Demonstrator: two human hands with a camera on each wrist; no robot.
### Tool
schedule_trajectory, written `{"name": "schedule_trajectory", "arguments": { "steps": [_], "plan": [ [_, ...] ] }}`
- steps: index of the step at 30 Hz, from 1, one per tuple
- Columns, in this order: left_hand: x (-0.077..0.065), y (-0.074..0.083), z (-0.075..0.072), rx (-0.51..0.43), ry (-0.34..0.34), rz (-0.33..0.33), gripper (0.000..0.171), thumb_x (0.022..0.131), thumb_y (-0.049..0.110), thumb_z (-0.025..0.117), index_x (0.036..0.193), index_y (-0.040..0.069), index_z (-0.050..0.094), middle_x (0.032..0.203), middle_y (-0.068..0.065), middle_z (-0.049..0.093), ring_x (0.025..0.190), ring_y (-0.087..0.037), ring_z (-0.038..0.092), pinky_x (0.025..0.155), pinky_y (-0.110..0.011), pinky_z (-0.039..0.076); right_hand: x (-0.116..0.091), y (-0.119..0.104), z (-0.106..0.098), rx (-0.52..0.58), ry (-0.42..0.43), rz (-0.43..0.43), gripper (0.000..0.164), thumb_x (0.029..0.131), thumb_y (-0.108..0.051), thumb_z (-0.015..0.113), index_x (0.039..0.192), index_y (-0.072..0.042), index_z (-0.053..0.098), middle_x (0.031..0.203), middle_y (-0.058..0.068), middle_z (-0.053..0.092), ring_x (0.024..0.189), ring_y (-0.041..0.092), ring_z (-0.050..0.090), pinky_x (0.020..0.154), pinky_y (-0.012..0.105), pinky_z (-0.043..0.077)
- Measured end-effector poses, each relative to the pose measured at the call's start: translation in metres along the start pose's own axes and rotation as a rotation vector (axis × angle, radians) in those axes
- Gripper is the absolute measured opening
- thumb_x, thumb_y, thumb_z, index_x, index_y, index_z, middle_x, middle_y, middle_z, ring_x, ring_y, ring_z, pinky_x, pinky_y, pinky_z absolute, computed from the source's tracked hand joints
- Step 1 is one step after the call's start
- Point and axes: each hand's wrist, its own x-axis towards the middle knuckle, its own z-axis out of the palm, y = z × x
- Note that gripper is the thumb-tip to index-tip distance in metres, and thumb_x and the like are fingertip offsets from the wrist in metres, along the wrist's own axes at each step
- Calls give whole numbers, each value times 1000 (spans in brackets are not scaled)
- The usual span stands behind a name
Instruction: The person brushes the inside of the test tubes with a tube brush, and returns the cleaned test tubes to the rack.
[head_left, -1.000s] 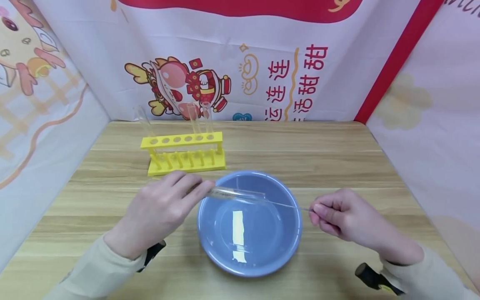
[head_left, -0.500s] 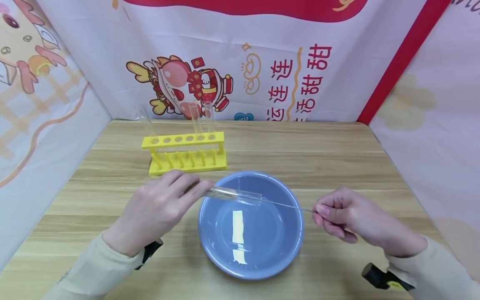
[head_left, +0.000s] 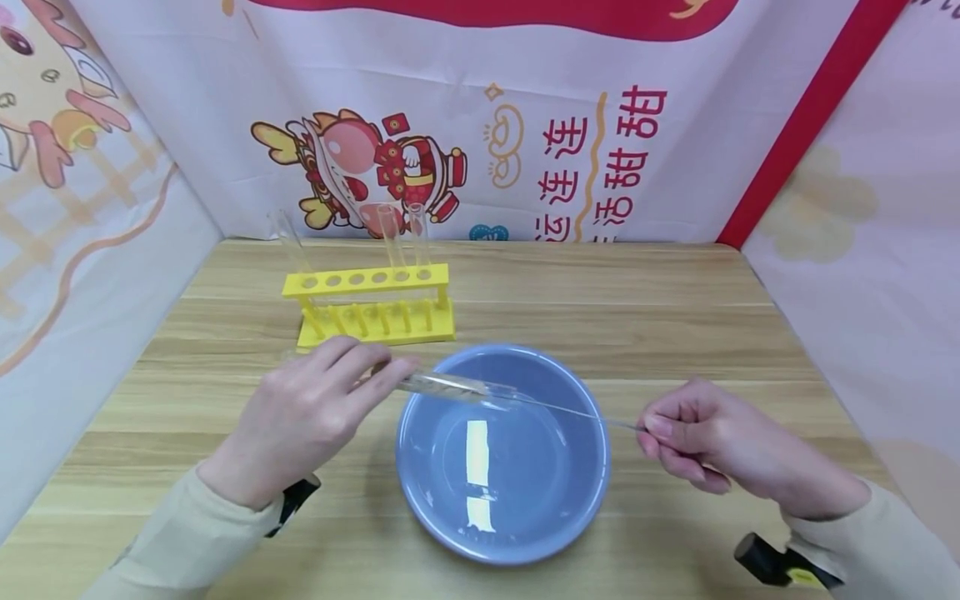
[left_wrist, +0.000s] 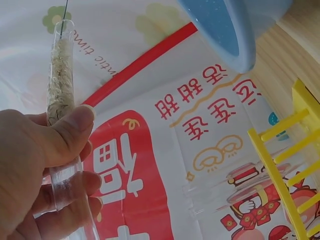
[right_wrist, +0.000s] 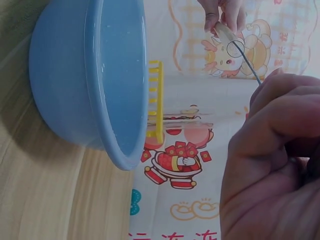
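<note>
Tube over far half of basin, mouth above it, presumably so drips land inside. Left hand, just left of basin, curls fingers round tube, likely steadying it against brush. Right hand, right of basin, pinches brush's wire, perhaps so wire lines up with bore. Tube's axis runs left to right across basin, mouth toward right hand; bristles inside. Rack beyond basin, leftward.

Wood-grain table, round blue basin near its middle, yellow test-tube rack standing beyond it to the left
</note>
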Motion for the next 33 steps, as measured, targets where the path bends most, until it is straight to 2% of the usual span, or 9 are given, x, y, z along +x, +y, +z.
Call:
{"name": "schedule_trajectory", "arguments": {
  "steps": [2,6,9,11,12,17,19,27,33],
  "plan": [
    [-1,-1,0,4,2,-3,31,98,13,60,127,8,68,100,-14,68,88,-31,65,66,-42,60,-1,1,0,30,-12,-1,28,105,3,33,86,12,52,54,21,32,35,31,20,25,32,17],
    [-3,-2,-1,12,2,-3,34,94,13,64,128,8,67,101,-14,68,89,-31,65,66,-42,60,-2,1,-2,77,-31,11,28,105,3,32,88,14,51,55,22,31,35,31,18,26,34,15],
    [-2,-3,-2,19,13,-3,42,87,9,73,128,8,67,101,-15,69,89,-31,65,65,-43,60,-3,2,-3,94,-37,15,28,105,3,32,88,15,51,56,22,30,35,31,18,26,34,15],
    [-2,-3,-3,20,6,-9,55,75,7,82,129,9,67,102,-15,70,89,-31,65,66,-43,60,-4,2,-3,99,-38,17,28,105,4,31,88,15,51,56,22,30,35,31,19,25,33,16],
    [-2,-3,-4,21,9,-10,56,75,7,82,129,9,67,102,-15,70,89,-31,66,66,-43,60,-4,2,-3,100,-39,17,28,105,4,31,88,15,51,56,22,30,35,31,19,25,33,16],
    [-4,-4,-4,17,5,-16,35,94,13,66,128,8,67,101,-15,69,89,-32,66,64,-42,60,-5,3,-4,105,-46,14,28,105,4,31,88,14,51,56,22,30,35,31,19,25,34,16],
    [-4,-5,-4,14,8,-21,36,92,13,68,127,8,68,101,-15,69,89,-32,66,63,-42,60,-6,3,-4,99,-45,8,28,105,5,30,88,14,51,56,22,31,36,31,19,25,35,15],
    [-3,-7,-5,11,5,-35,46,82,12,78,127,8,68,102,-16,69,87,-32,66,66,-43,60,-6,2,-3,-76,11,-66,29,104,7,32,88,6,56,52,18,36,35,31,27,25,29,26],
    [-2,-8,-4,-2,29,-40,63,66,7,88,126,10,69,101,-14,69,86,-31,66,63,-43,60,-7,-2,3,-315,143,-71,29,103,4,41,85,-5,61,51,11,43,34,25,36,27,27,32]
  ]
}}
